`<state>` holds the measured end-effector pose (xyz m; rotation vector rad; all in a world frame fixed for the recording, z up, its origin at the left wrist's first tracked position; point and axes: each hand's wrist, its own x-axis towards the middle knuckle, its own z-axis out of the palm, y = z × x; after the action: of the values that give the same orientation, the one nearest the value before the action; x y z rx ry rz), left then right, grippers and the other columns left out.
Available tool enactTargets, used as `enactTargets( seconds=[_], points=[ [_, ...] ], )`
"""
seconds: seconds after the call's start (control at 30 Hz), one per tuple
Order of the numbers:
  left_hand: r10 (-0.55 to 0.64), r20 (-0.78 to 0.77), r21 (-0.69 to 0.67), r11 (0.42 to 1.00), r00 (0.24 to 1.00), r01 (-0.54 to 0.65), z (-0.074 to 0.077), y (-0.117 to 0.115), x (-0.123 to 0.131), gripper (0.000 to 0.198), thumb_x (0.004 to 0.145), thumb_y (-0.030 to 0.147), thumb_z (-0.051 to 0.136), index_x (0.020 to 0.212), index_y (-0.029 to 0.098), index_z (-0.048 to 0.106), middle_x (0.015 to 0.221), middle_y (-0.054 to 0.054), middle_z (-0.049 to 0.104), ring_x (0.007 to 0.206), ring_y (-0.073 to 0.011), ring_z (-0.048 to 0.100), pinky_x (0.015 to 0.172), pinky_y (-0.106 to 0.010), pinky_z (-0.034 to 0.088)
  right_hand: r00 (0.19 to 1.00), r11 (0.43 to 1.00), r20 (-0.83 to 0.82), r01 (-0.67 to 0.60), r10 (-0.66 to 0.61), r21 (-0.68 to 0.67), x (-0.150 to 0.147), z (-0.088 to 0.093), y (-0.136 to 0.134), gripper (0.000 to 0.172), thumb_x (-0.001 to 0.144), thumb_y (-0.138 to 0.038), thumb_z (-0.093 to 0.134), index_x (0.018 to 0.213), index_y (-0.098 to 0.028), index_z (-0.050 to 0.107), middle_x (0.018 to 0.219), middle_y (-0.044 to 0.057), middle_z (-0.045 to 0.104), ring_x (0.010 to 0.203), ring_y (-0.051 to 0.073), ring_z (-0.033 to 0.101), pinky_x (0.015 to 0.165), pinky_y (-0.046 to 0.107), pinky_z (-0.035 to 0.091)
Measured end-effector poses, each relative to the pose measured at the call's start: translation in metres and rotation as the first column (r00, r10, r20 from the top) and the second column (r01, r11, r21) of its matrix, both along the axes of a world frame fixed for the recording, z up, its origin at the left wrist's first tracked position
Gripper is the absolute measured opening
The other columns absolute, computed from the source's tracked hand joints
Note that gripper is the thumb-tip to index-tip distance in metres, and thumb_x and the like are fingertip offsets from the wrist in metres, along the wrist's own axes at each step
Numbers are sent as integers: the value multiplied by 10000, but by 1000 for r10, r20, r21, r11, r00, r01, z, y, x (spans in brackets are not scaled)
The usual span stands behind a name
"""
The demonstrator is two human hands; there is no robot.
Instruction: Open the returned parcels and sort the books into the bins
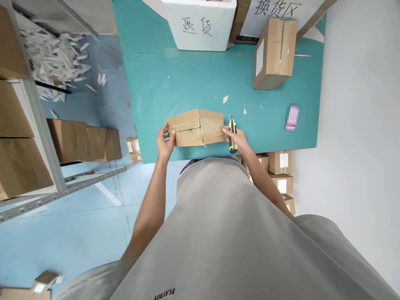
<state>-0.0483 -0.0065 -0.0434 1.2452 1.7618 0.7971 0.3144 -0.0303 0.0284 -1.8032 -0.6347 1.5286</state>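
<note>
Carton in hand: a brown taped carton [196, 127] is held just in from the near edge of the teal worktop [150, 91], left of that edge's middle.
Left hand: the carton's left end is gripped by the left hand [165, 141], thumb and fingers partly closed about it.
Right hand: the carton's right end is touched by the thumb of the right hand [239, 136], half curled, in which a utility knife [232, 126] is also held.
Blade: the knife's tip is directed toward the far edge.
Far margin: a white bin [201, 25] and, nearer the far right corner, a labelled box [276, 54] are set here.
Right margin: a small pinkish item [293, 116], blurred, is seen near the near right corner.
Working room: a broad teal stretch, dotted with pale scraps [225, 99], is left between carton and bin; a narrower strip is left toward the left edge.
</note>
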Motion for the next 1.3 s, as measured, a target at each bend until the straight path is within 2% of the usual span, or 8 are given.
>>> enactTargets(
  seconds=[0.17, 0.3, 0.47, 0.53, 0.63, 0.73, 0.8, 1.3],
  points=[
    [7, 16, 40, 999, 1000, -7, -1, -1, 35, 936, 889, 838, 785, 1596, 248, 610, 1500, -185, 669, 1241, -324, 720, 1136, -503, 615, 983, 1000, 183, -14, 17, -17, 22, -9, -2, 248, 927, -372, 894, 1064, -173, 839, 896, 19, 802, 582, 116, 643, 617, 274, 568],
    [-102, 22, 37, 994, 995, 101, 3, -4, 62, 989, 878, 790, 827, 1659, 248, 551, 1481, -179, 621, 1326, -393, 694, 1231, -575, 562, 929, 996, 361, -54, 77, -75, 41, -12, -4, 257, 1039, -416, 780, 938, -179, 791, 820, 21, 783, 613, 138, 681, 661, 256, 570],
    [-240, -18, 186, 953, 971, 239, 26, 1, 87, 913, 966, 663, 790, 1721, 251, 483, 1777, -210, 385, 1730, -497, 268, 1438, -716, 185, 826, 980, 528, -161, 197, -115, 49, 11, -19, 494, 1193, -551, 461, 1429, -175, 678, 1168, 124, 844, 757, 180, 789, 775, 291, 630],
    [-364, -37, 249, 899, 931, 361, 37, 6, 103, 791, 1009, 622, 750, 1687, 272, 546, 1845, -169, 336, 1780, -482, 140, 1447, -720, 89, 777, 961, 567, -243, 273, -130, 44, 24, -26, 552, 1207, -518, 391, 1591, -173, 585, 1257, 145, 835, 782, 194, 818, 860, 324, 646],
    [-597, -34, 290, 762, 801, 580, 46, 12, 137, 625, 1073, 608, 655, 1618, 303, 642, 1845, -113, 412, 1792, -435, 169, 1454, -694, 81, 650, 899, 632, -390, 422, -199, 30, 38, -33, 585, 1201, -413, 366, 1689, -144, 543, 1240, 155, 850, 902, 237, 861, 1038, 359, 621],
    [-762, -30, 300, 611, 647, 733, 45, 14, 171, 653, 1110, 637, 562, 1644, 269, 633, 1835, -123, 452, 1789, -409, 218, 1455, -688, 88, 464, 824, 700, -453, 543, -340, 17, 46, -32, 619, 1197, -395, 370, 1733, -121, 516, 1326, 210, 835, 1151, 313, 847, 1133, 406, 581],
    [-805, -30, 298, 559, 593, 774, 41, 13, 185, 698, 1119, 666, 518, 1676, 254, 606, 1845, -127, 438, 1792, -397, 218, 1456, -688, 67, 387, 800, 721, -452, 574, -394, 11, 49, -30, 626, 1188, -368, 355, 1739, -116, 514, 1432, 233, 797, 1271, 351, 804, 1148, 436, 570],
    [-794, 0, 294, 581, 608, 759, 37, 9, 186, 736, 1095, 702, 556, 1722, 316, 568, 1870, -80, 395, 1796, -387, 204, 1462, -678, 21, 396, 804, 726, -467, 561, -367, 4, 59, -26, 609, 1194, -323, 353, 1765, -165, 497, 1559, 190, 743, 1360, 357, 760, 1148, 444, 574]
  ],
)
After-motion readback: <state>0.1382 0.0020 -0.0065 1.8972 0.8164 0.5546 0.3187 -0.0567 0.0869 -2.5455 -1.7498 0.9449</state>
